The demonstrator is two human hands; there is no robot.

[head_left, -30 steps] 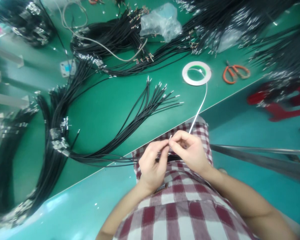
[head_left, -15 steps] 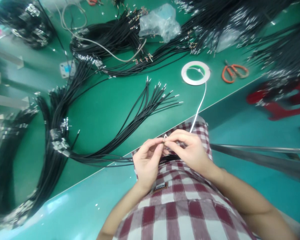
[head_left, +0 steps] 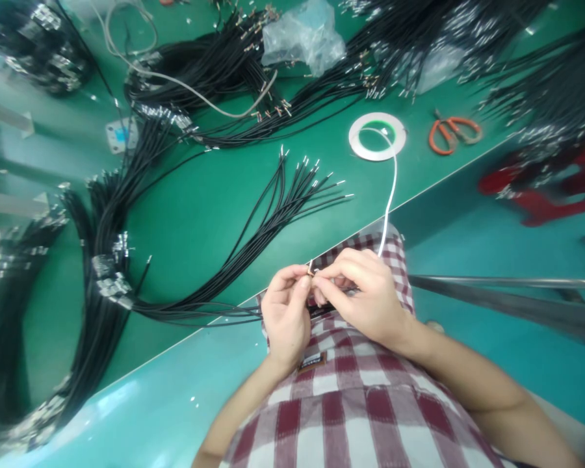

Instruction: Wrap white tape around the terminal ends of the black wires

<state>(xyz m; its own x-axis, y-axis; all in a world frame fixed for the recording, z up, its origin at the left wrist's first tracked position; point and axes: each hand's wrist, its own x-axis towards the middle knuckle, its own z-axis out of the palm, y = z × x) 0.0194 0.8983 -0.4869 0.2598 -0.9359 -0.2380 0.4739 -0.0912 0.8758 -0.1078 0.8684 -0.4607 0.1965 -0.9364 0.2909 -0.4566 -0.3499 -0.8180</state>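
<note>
Over my lap, my left hand (head_left: pixel 286 312) pinches the end of a black cable, where a small light-coloured wire (head_left: pixel 311 266) sticks up between thumb and forefinger. My right hand (head_left: pixel 363 292) is closed at the same spot, its fingertips almost touching those of the left. A white strip (head_left: pixel 389 201) runs from a flat white roll (head_left: pixel 353 140) on the table down behind the right hand. What exactly the right fingertips hold is too small to tell. Several black cables (head_left: pixel 234 314) lead from the left over the table edge to my hands.
A fanned bundle of black cables (head_left: pixel 268 231) with bare tips lies on the green table (head_left: pixel 185 214). Orange-handled scissors (head_left: pixel 451 136) rest right of the roll. Coiled black cables (head_left: pixel 95 260) stand at left. A plastic bag (head_left: pixel 305 39) and more cables lie at the back.
Both hands have shifted slightly left, still close together. The light wire at the left fingertips now points upright, and the view has moved a little.
</note>
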